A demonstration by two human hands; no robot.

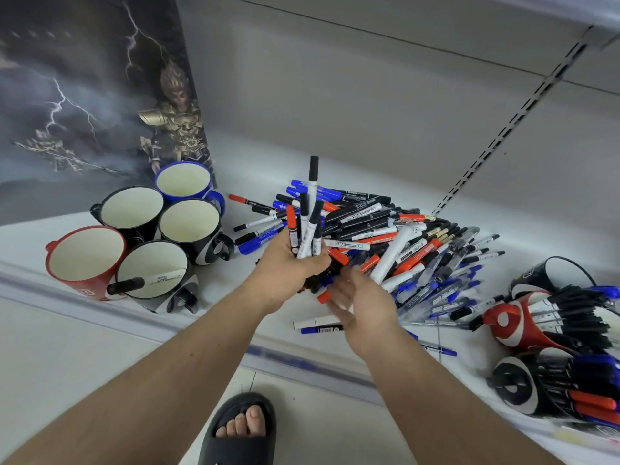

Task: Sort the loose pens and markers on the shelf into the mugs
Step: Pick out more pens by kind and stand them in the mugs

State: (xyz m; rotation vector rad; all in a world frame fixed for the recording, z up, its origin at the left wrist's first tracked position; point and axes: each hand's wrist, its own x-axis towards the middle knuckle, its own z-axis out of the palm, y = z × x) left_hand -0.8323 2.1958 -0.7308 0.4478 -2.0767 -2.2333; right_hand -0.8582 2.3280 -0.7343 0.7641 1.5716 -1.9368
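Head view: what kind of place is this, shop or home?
Probably a shop, likely a stationery aisle. The white shelf hangs on a slotted upright rail, a price strip runs along its front edge, and the pile of pens and markers is far beyond household stock.

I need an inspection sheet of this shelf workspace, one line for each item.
Surface: white metal shelf, mostly covered.
Job's things: big loose pile of red, blue and black pens and markers; five upright enamel mugs at the left, of which only the nearest black mug holds one marker; three filled mugs lying on their sides at the right.
Clutter: dark storm-and-warrior poster board behind the mugs.
Grips: left hand holds a bunch of markers upright; right hand blurred, fingers spread, holding nothing.
Cables: nothing seen.
Surroundings: slotted shelf upright; pale tiled floor; black slipper.
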